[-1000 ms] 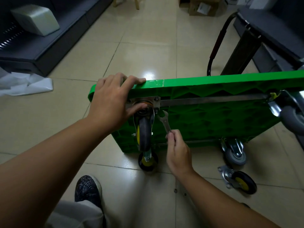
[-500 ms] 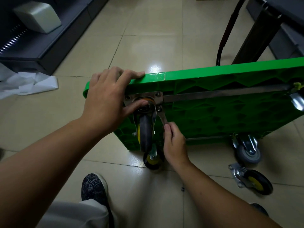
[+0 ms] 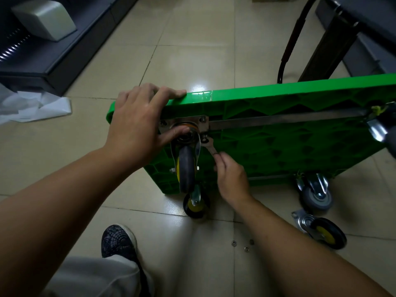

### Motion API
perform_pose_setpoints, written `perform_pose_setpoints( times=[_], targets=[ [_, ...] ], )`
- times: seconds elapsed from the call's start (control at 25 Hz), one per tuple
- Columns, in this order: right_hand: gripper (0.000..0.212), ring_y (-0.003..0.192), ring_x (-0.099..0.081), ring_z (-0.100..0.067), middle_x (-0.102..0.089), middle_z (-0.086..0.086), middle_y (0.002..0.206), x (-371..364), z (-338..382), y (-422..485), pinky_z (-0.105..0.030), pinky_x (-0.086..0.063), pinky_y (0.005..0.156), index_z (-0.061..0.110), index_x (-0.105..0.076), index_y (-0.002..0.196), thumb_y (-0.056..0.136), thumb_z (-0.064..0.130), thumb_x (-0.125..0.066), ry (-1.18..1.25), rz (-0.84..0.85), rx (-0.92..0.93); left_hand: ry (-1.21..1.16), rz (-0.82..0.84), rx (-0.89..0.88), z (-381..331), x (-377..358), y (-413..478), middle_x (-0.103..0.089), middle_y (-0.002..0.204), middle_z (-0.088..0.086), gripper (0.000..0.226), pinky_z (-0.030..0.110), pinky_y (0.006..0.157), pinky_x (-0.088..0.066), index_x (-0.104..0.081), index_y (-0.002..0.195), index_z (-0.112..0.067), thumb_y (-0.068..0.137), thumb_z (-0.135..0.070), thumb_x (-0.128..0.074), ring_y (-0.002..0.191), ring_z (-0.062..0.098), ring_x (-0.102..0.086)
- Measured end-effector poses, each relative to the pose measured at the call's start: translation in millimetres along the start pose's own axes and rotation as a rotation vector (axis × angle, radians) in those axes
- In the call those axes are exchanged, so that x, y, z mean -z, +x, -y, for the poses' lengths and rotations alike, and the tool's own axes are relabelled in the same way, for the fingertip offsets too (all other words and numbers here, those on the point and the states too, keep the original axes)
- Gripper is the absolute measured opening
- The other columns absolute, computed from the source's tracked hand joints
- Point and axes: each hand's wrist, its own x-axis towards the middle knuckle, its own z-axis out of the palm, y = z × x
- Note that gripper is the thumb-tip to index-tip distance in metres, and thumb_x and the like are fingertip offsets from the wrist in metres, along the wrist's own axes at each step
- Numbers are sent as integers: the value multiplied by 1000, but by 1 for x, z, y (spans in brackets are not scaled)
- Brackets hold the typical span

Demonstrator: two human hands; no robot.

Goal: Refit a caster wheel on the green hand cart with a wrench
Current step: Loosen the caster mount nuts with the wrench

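My left hand (image 3: 139,123) hooks its fingers over the top edge of the cart (image 3: 278,151) near its upper left corner. Its thumb presses on the swivel of the caster (image 3: 186,170) just under that edge, so this grip clamps edge and caster together. The cart stands on one long edge on the floor (image 3: 182,50), ribbed underside towards me. The caster's plate (image 3: 202,123) lies flat against the underside at that corner, with the wheel hanging down.

My right hand (image 3: 232,179) pinches the lower end of the wrench (image 3: 211,147) between thumb and curled fingers. The wrench's head sits at the plate's lower right corner, and its shaft slants down and right into my hand. A steel bar (image 3: 289,118) runs right from the plate along the underside.

At the cart's lower left corner a yellow-hubbed wheel (image 3: 196,203) touches the floor, and a grey wheel (image 3: 316,195) sits further right on the same edge. A loose caster (image 3: 323,232) lies on the floor just beside the grey one. A few small rings (image 3: 234,243) (washers or nuts, I can't tell) lie near my right forearm, and my shoe (image 3: 119,241) is well apart to their left.
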Motion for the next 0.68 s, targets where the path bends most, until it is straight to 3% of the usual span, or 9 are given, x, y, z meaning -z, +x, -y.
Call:
perform_pose_setpoints(
  times=[0.2,0.4,0.48,0.56,0.68],
  targets=[
    [35,50,-56,-25,-56,1,56,72,21,8,-28,-24,48,20,-63,81,102,44,-49,-706,15,295,-14,-8,14,-3,3,2,-56,118,9,68,44,94,-34,-51,138,-31,80,-65,-60,111,31,-52],
    [31,58,-63,-27,-66,-6,63,118,85,31,-33,-33,63,18,-64,73,96,39,-57,-1061,-37,543,-20,0,11,-2,1,2,-55,118,8,69,44,97,-34,-51,140,-31,80,-66,-61,110,29,-51],
    [26,67,-64,-25,-69,-4,72,129,130,39,-35,-29,70,20,-62,74,96,34,-62,-1259,44,653,-21,1,8,-3,1,2,-55,118,8,71,44,97,-34,-51,140,-30,80,-66,-60,110,29,-51],
    [27,71,-57,-23,-68,-1,78,121,154,34,-36,-27,75,21,-49,72,96,21,-61,-1394,151,644,-32,-5,5,-3,1,2,-55,116,9,71,44,97,-34,-52,140,-30,80,-65,-62,110,30,-52],
    [35,62,-58,-22,-65,0,65,117,151,27,-34,-32,70,21,-45,64,83,19,-75,-1478,89,684,-31,-6,-2,-2,2,2,-56,115,8,70,43,95,-33,-52,139,-30,80,-66,-63,109,30,-52]
  ],
)
